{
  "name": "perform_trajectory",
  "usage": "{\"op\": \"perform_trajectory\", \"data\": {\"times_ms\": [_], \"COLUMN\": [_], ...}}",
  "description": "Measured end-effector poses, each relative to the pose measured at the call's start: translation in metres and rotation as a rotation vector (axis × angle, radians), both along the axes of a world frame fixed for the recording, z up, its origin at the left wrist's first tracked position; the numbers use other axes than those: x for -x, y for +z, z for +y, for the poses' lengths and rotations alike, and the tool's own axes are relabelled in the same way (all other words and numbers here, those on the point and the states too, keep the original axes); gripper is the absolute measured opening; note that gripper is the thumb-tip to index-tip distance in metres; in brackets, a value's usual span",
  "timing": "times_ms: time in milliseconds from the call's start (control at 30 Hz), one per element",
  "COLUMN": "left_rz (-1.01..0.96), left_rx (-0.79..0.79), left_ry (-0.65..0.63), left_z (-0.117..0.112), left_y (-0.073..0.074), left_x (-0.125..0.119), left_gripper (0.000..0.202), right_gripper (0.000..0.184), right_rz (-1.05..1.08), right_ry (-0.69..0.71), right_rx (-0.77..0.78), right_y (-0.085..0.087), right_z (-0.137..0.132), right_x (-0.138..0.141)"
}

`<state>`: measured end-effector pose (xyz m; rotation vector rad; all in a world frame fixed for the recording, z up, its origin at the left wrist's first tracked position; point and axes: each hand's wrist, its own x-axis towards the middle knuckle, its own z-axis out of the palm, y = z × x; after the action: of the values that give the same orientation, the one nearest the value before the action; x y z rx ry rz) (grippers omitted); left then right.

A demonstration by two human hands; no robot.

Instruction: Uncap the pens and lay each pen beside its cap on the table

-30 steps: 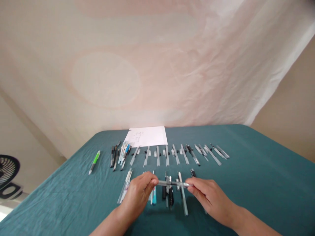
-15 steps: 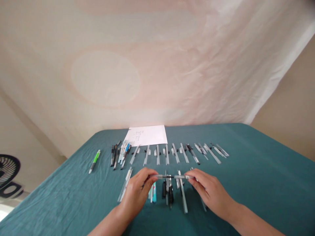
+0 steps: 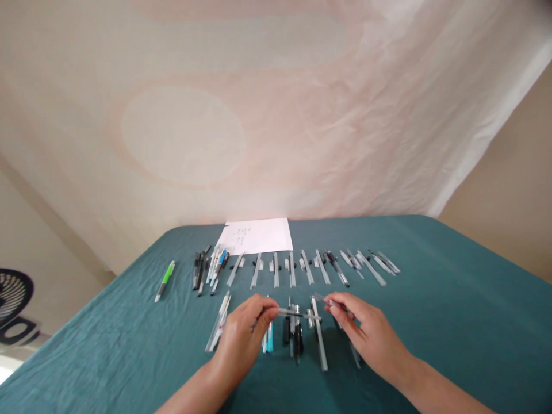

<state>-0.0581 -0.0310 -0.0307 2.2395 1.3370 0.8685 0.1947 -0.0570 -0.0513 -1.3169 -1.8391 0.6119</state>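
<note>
My left hand (image 3: 250, 325) is closed in a pinch on a slim pen (image 3: 297, 314), clear with a dark stretch, whose free end points right. My right hand (image 3: 364, 330) pinches a clear pen part (image 3: 321, 297); its exact kind is hard to make out. The two pieces are apart, above a near row of pens. Below them lie black pen parts (image 3: 298, 339), a long clear barrel (image 3: 321, 345) and a light-blue pen (image 3: 270, 338). White and clear pens (image 3: 219, 322) rest left of my left hand. Another clear barrel (image 3: 355, 355) is partly hidden by my right hand.
Farther back, a row of clear pen barrels (image 3: 276, 270) with small parts spans the green cloth (image 3: 452, 299). Dark pens (image 3: 199, 273) and white and blue pens (image 3: 219, 265) sit left. A green pen (image 3: 164, 280) lies far left, and a written sheet (image 3: 259, 234) at the back.
The pen stretched between both hands has come apart. My right hand's clear piece now tilts up and is separate from the pen in my left hand.
</note>
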Motion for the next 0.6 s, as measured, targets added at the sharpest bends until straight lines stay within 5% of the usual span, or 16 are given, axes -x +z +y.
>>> {"op": "perform_trajectory", "data": {"times_ms": [367, 600], "left_rz": [-0.084, -0.157], "left_rx": [0.091, 0.125], "left_ry": [-0.029, 0.128], "left_z": [-0.009, 0.001], "left_y": [-0.008, -0.003], "left_x": [-0.013, -0.003], "left_gripper": [0.022, 0.023], "right_gripper": [0.018, 0.022], "right_rz": [-0.045, -0.167], "right_ry": [0.183, 0.133], "right_rx": [0.224, 0.272], "right_y": [0.008, 0.020], "right_z": [-0.009, 0.007], "right_x": [0.017, -0.029]}}
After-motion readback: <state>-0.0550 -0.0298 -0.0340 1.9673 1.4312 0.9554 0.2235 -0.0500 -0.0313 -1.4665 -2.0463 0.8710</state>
